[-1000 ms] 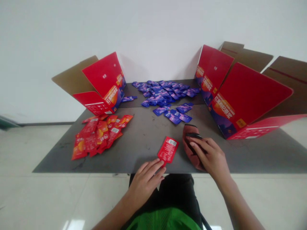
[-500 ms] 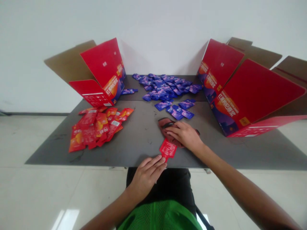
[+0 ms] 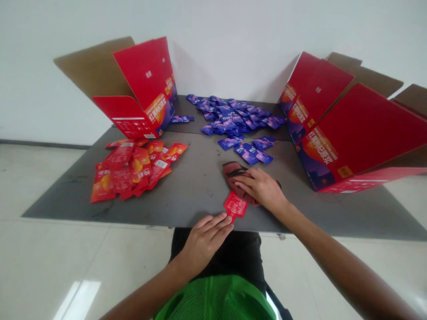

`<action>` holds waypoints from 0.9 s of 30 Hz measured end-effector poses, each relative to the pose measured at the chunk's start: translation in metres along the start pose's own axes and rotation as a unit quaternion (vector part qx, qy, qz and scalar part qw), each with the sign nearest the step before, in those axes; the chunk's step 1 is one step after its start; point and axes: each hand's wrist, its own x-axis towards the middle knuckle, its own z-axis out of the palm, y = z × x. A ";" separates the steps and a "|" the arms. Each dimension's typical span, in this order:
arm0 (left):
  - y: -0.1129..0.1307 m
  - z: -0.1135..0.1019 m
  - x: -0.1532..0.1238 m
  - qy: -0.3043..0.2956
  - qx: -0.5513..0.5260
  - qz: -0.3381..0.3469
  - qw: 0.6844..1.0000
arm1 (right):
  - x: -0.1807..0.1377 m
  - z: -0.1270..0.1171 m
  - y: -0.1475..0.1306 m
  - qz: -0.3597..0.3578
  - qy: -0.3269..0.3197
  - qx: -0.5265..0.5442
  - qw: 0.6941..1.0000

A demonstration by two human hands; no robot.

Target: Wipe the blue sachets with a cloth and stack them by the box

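One red sachet (image 3: 236,205) lies flat near the front edge of the grey table (image 3: 193,178), its far end under a brownish cloth (image 3: 231,170). The left hand (image 3: 205,240) presses its narrow neck with nearly straight fingers; the right hand (image 3: 263,189) holds the bunched cloth in a narrow grip. White print on the sachet is too small for reading. The left red box (image 3: 156,111) carries white Chinese characters and the number "40".
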 end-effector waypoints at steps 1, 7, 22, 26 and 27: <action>0.000 0.000 0.000 0.002 0.001 0.000 1.000 | 0.005 -0.004 0.013 0.014 0.004 -0.017 1.000; 0.003 -0.002 0.005 0.009 0.003 -0.011 1.000 | 0.001 -0.023 -0.024 0.007 0.054 -0.003 0.999; 0.009 -0.003 0.011 0.058 -0.041 -0.051 0.996 | 0.008 -0.021 -0.020 -0.008 0.067 0.016 0.998; 0.009 -0.001 0.011 0.046 -0.053 -0.067 0.995 | -0.011 -0.006 -0.062 -0.093 0.002 0.072 0.993; 0.009 -0.001 0.011 0.047 -0.054 -0.068 0.995 | -0.011 0.000 -0.059 -0.091 -0.005 0.079 0.993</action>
